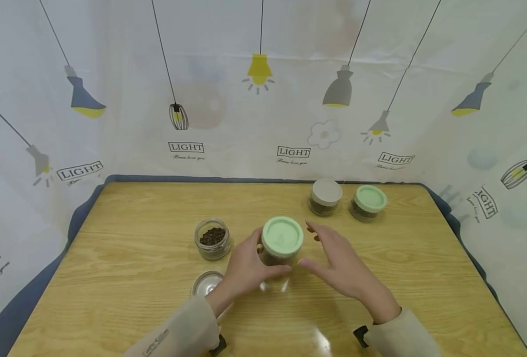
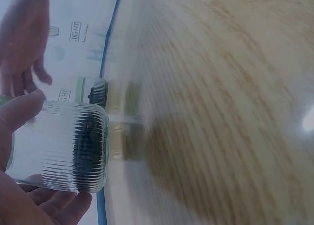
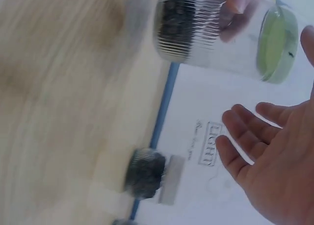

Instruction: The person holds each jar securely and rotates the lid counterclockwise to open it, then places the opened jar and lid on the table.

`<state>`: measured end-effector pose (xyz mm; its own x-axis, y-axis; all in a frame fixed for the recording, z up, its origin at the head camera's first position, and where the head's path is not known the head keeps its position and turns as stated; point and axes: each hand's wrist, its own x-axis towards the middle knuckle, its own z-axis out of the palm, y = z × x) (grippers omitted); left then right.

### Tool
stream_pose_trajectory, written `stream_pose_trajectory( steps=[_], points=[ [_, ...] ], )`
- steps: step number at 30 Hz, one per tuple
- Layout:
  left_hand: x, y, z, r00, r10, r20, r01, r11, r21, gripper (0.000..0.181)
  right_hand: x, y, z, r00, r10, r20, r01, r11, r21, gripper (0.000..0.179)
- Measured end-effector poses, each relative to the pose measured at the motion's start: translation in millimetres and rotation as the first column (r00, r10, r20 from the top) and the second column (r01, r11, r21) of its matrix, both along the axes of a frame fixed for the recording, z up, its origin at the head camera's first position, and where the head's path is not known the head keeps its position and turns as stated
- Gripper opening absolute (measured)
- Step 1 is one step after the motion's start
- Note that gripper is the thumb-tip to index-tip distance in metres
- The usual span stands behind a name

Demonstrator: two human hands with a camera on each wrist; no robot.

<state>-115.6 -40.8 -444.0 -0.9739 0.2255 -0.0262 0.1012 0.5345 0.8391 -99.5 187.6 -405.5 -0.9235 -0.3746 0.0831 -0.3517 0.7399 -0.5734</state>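
My left hand (image 1: 250,263) grips a ribbed glass jar (image 2: 91,149) with a pale green lid (image 1: 282,237). Fingers and thumb lie round its sides. Dark pieces fill the bottom of this jar, which appears held a little above the table. To its right, my right hand (image 1: 345,267) has its fingers spread and holds nothing; in the right wrist view its fingertips are apart from the glass. Left of the held jar stands an uncovered glass jar (image 1: 212,253) with dark brown beans. Partly behind my left wrist lies a round, clear lid-like piece (image 1: 207,282).
At the back right of the wooden table (image 1: 134,238) stand two closed jars, one with a greyish lid (image 1: 326,192) and one with a green lid (image 1: 371,198). A white curtain (image 1: 227,99) printed with lamps hangs around the table's back and sides.
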Motion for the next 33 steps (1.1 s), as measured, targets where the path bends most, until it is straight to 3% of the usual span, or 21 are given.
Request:
stream_pose_trajectory(
  steps=[5,11,23,29,33],
  points=[
    [3.8,-4.1,-3.6,1.000,-0.030,-0.005,0.030,0.999,0.020,0.106,-3.1,-16,13.4,0.996,0.019,-0.081,-0.011,0.995,0.101,0.097],
    [9.3,-5.8,-3.8,0.999,-0.051,-0.009,0.051,0.998,0.043,0.102,-4.0,-30,15.6,0.978,0.069,-0.198,-0.021,0.972,0.233,0.103],
    [17.9,-6.7,-2.5,0.998,-0.057,-0.001,0.057,0.998,0.012,0.097,-1.1,-45,21.8,0.971,0.098,-0.217,-0.018,0.940,0.342,0.109],
    [18.6,-6.7,-5.7,0.998,-0.061,-0.033,0.061,0.998,0.018,0.091,-0.2,-52,23.7,0.961,0.116,-0.250,-0.003,0.911,0.413,0.105],
    [19.3,-6.9,-6.7,0.998,-0.054,-0.037,0.054,0.999,0.003,0.090,0.0,-56,24.4,0.955,0.117,-0.271,0.004,0.912,0.411,0.097]
  ],
)
